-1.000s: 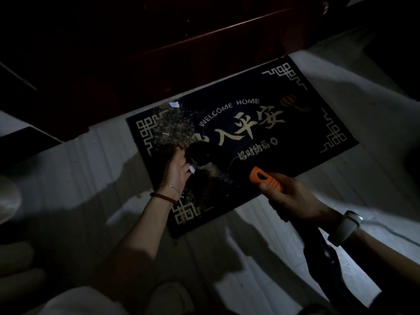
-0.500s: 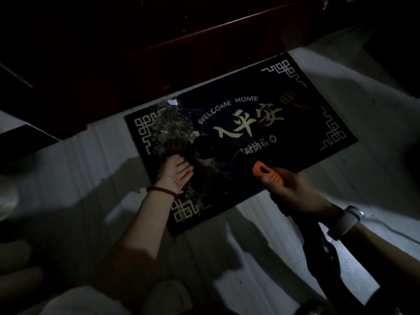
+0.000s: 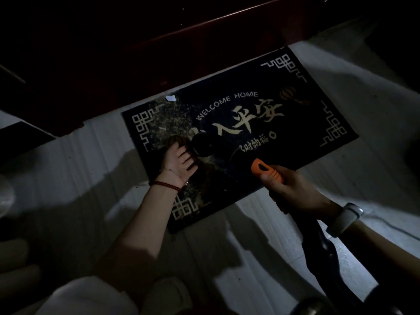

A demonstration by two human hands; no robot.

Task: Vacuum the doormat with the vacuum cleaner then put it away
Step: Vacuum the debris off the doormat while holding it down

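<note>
A dark doormat with gold "WELCOME HOME" lettering lies on the pale floor, pale crumbs scattered over its left part. The black vacuum cleaner nozzle sits on the mat near the crumbs. My right hand grips the vacuum's orange handle, and its black hose runs down past my wrist. My left hand presses flat on the mat with straight fingers, just left of the nozzle.
A dark red wooden door stands right behind the mat. A white paper scrap lies at the mat's far left edge. Pale slippers show at the bottom. Pale floor surrounds the mat on the right.
My left hand has opened from a pinch near the nozzle and now lies flat on the mat, slightly left. The nozzle and my right hand barely shifted.
</note>
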